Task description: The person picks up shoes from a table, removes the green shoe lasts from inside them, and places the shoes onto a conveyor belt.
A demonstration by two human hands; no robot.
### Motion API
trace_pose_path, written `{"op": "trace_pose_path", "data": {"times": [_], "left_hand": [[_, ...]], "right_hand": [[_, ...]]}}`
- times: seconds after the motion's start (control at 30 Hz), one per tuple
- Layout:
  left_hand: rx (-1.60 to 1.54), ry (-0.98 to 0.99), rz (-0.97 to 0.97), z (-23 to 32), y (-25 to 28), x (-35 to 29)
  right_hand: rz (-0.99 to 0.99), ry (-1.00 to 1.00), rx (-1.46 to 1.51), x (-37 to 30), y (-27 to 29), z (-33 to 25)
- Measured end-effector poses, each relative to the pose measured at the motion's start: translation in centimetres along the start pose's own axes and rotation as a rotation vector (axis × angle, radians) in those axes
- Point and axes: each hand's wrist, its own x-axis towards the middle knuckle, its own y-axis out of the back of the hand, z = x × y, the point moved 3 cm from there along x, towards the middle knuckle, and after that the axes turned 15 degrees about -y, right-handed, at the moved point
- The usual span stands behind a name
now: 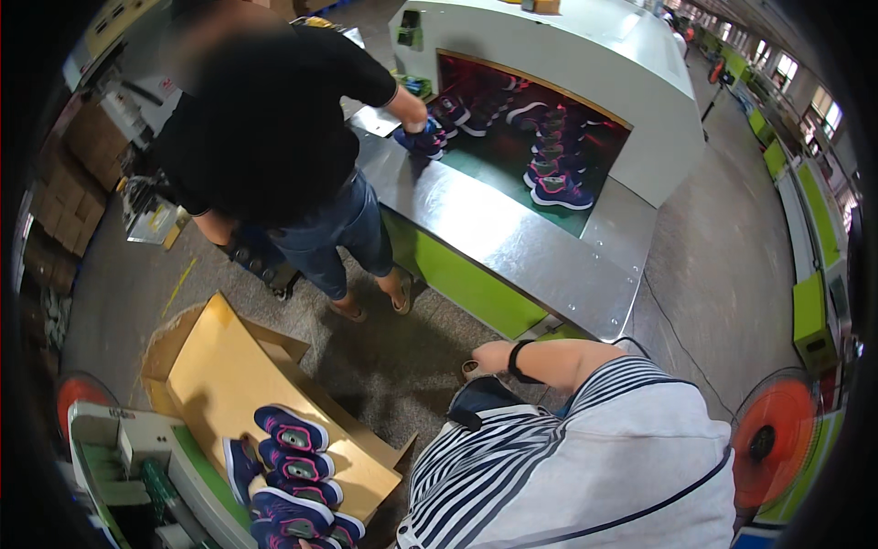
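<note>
At the lower left edge, bits of skin show among navy sneakers with pink trim and white soles. They appear to be my left hand [257, 484], closed around a sneaker [291, 515] that hides most of it. Several more of these sneakers [297, 468] lie overlapped in a row on a tan board [215, 366], and one sneaker [241, 468] rests on its side. My right arm, in a striped sleeve with a black wristband, reaches leftward away from the shoes. Its hand [492, 356] hangs near my jeans; how the fingers are set is too small to tell.
Ahead stands a light-coloured machine [631, 69] with a metal ledge [485, 229] and rows of sneakers [560, 190] on its green belt. A co-worker [265, 128] in black touches a sneaker [421, 140] there. An orange fan [764, 444] stands right; a cable [686, 348] crosses the floor.
</note>
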Motion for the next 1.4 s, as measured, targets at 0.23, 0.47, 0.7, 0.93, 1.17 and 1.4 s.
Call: {"op": "trace_pose_path", "data": {"times": [0.23,0.47,0.7,0.93,1.17,1.4], "left_hand": [[0.088,-0.055,0.028,1.5,-1.2,-0.9],[0.944,-0.372,0.209,5.0,-7.0,-1.9],[0.990,-0.489,-0.012,10.6,-12.0,-5.2],[0.950,-0.579,-0.063,11.5,-15.0,-8.1],[0.374,-0.677,-0.414,15.2,-26.0,-13.7],[-1.099,0.660,-0.580,9.6,-37.5,-15.4]], "right_hand": [[0.563,-0.269,0.508,-1.3,5.5,17.8],[0.820,-0.652,1.162,3.0,17.9,33.8],[0.754,-1.006,2.144,13.6,29.5,37.8],[1.346,-0.799,2.269,13.0,27.7,34.1],[0.486,-0.183,1.641,2.8,21.4,19.1],[-0.456,0.437,0.643,0.3,12.7,-5.8]]}}
